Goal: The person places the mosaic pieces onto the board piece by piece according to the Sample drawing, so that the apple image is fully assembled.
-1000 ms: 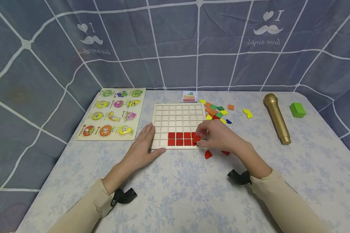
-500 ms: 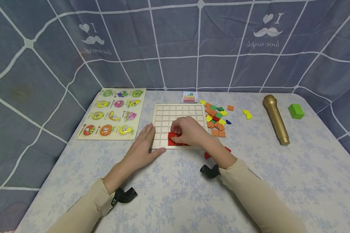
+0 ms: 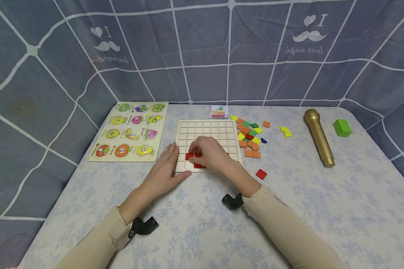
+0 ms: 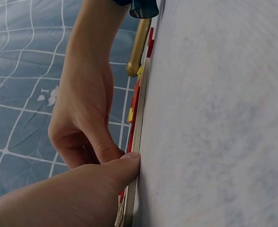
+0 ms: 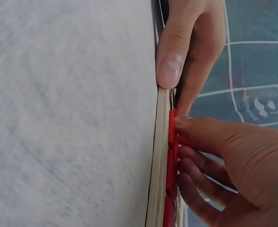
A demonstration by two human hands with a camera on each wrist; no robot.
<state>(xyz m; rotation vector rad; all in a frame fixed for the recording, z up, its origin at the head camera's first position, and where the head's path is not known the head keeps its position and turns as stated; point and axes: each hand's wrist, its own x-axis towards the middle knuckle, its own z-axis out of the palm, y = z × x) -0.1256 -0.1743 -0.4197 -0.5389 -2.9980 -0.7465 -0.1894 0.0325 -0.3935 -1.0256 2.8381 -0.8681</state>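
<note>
Hands at a wooden grid board mid-table: right hand curls fingertips onto a red tile near the board's near-left corner; left hand lies flat, fingers straight, against the board's left edge.

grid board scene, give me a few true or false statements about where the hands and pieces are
1. The right hand rests on the red tiles in the wooden grid board. True.
2. The left hand is lifted clear of the board. False: it lies flat on the table with its thumb against the board's near left edge.
3. The gold microphone lies to the right of the board. True.
4. The green block sits inside the grid. False: it stands on the table at the far right, beyond the microphone.
5. One loose red tile lies on the table, right of the board. True.
</note>
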